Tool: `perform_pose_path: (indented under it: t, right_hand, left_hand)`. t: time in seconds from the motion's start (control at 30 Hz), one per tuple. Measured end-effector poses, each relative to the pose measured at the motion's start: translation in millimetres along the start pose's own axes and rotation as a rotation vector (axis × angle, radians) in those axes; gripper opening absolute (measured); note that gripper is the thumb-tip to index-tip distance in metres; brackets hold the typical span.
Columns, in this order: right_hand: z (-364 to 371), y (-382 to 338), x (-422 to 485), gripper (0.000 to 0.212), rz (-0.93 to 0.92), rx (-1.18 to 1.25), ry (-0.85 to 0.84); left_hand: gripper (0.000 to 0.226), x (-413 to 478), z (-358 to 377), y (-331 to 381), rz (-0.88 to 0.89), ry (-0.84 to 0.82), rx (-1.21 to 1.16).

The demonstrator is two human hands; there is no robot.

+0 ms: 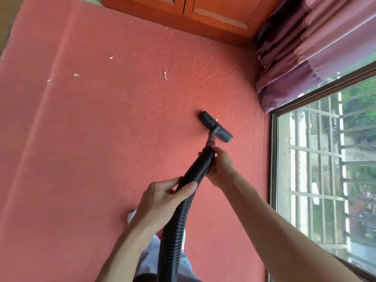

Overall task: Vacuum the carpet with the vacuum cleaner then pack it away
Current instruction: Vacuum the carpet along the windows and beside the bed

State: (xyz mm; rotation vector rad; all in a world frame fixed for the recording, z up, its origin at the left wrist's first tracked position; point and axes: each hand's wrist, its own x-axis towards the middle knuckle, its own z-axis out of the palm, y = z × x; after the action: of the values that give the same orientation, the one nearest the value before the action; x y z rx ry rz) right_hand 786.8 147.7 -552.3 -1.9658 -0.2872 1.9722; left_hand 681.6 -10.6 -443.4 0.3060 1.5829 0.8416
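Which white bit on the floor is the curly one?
Start at the orange wooden cupboard doors and look down onto the red patterned carpet. The curly white scrap lies mid-carpet, above the black vacuum head, longer and more hooked than the tiny flecks to its left.

Head view: single wide-angle camera, worn high.
Aimed forward and steeply down; carpet [91,139] seen from above, window [325,180] framed at right, tilted.
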Motion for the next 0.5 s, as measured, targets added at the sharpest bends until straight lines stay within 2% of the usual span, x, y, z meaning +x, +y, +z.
perform_pose_path:
  t: [0.13, 0.27, 0.37, 0.5]
  right_hand:
    - [5.0, -18.5, 26.2, 0.046, -0.041, -0.052, 0.019]
    - [9.5, -13.6, 23.6, 0.044, -0.038, 0.038, 0.024]
    - [5.7, -6.1, 1.1, 0.041, -0.023, 0.099, -0.009]
    - [2.9, 1.0, -42.6, 0.030, 0.045, 0.032, -0.124]
  left_hand:
    - [0.012, 28.5, 21.1, 0.6, -0.001, 0.056, -0.047]
    - [0.015, 34.2, 15.1, 2.5, -0.034, 0.046, -0.037]
    - [0.016, 19.9, -1.4, 5.4, -0.045, -0.064, -0.034]
    - [0.050, -2.3, -32.7, 1.0, -0.105, -0.309, -0.055]
